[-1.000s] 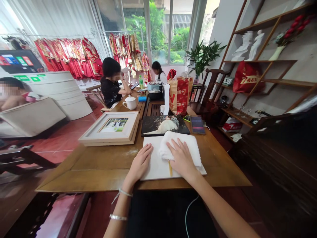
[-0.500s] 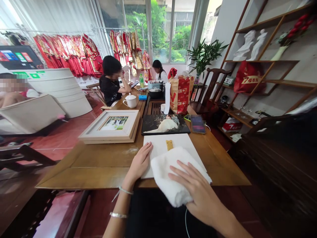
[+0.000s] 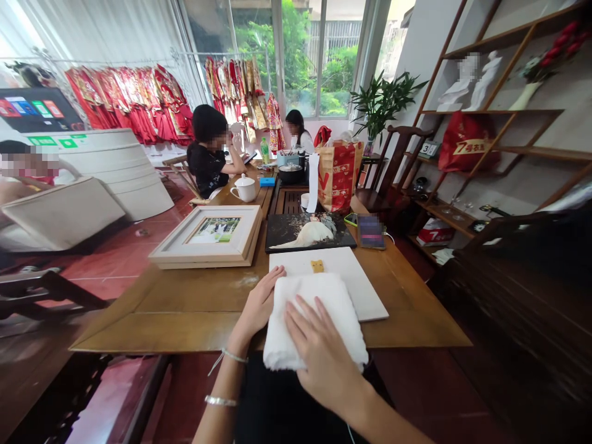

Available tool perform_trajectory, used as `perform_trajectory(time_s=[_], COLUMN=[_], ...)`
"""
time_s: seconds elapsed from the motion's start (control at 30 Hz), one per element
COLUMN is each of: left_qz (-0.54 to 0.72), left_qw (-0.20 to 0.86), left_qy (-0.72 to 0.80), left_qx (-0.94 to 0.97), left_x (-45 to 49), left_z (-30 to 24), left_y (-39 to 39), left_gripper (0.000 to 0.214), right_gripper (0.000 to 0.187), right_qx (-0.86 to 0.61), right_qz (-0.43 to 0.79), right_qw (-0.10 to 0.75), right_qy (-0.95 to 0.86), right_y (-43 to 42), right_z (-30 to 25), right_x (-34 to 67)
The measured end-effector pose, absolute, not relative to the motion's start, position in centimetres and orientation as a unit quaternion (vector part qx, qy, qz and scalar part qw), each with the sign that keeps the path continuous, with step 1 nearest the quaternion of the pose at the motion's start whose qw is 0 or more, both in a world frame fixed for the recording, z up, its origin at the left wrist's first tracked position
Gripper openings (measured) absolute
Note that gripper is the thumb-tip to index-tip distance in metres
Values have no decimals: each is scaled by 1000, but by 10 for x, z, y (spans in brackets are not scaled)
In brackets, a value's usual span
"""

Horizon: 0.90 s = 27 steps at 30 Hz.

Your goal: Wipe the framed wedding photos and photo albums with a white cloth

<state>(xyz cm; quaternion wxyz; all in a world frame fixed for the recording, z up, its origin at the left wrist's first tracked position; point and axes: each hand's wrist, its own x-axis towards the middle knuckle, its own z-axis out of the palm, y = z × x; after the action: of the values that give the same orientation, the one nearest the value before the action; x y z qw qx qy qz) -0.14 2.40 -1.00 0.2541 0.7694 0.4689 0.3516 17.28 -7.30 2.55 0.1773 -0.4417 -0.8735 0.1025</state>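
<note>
A folded white towel lies over the near left part of a flat white board, its near end hanging past the table edge. My right hand rests flat on top of the towel, fingers stretched out; its thumb is hidden. At the board's left edge, my left hand lies with its fingers extended, close beside the towel. A small yellow-brown piece with a wavy edge sits on the board just beyond the towel, which covers its lower part.
Stacked light-wood picture frames lie left on the wooden table. Behind the board are a dark photo panel, a phone and a paper bag. A lidded white cup stands farther back, near a seated person.
My right hand has slid the towel left and slightly toward me, uncovering the board's right side. More of the yellow-brown piece is covered. My left hand has hardly moved.
</note>
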Motion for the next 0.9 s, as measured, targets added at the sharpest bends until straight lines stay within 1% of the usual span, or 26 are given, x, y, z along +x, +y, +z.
perform_trajectory(time_s=[0.1, 0.17, 0.3, 0.4, 0.5, 0.6, 0.73, 0.83, 0.9], left_qz=[357, 349, 327, 315, 305, 297, 303, 311, 310], left_qw=[248, 231, 198, 188, 190, 194, 200, 210, 217], left_qy=[469, 476, 484, 485, 485, 485, 484, 480, 483], left_qx=[769, 773, 787, 794, 797, 799, 796, 793, 790], left_x=[-1, 0, 2, 2, 2, 2, 1, 1, 1], left_z=[-10, -12, -14, -13, -11, -10, -12, -13, -14], left_y=[23, 22, 21, 21, 20, 19, 21, 23, 24], left_gripper=[40, 41, 49, 48, 48, 48, 48, 48, 48], right_gripper=[71, 74, 74, 73, 76, 77, 74, 75, 80], right_qx=[-382, -370, -407, -452, -515, -559, -566, -552, -534], right_qz=[122, 124, 76, 25, -4, 0, 26, 20, 12], right_qw=[153, 142, 161, 175, 178, 171, 163, 163, 162], right_qy=[-903, -910, -896, -874, -839, -811, -808, -817, -830], right_y=[-87, -94, -100, -89, -61, -23, 12, 8, -10], right_z=[32, 39, 44, 32, 16, 11, 17, 17, 15], right_x=[185, 202, 239, 259, 273, 278, 269, 261, 259])
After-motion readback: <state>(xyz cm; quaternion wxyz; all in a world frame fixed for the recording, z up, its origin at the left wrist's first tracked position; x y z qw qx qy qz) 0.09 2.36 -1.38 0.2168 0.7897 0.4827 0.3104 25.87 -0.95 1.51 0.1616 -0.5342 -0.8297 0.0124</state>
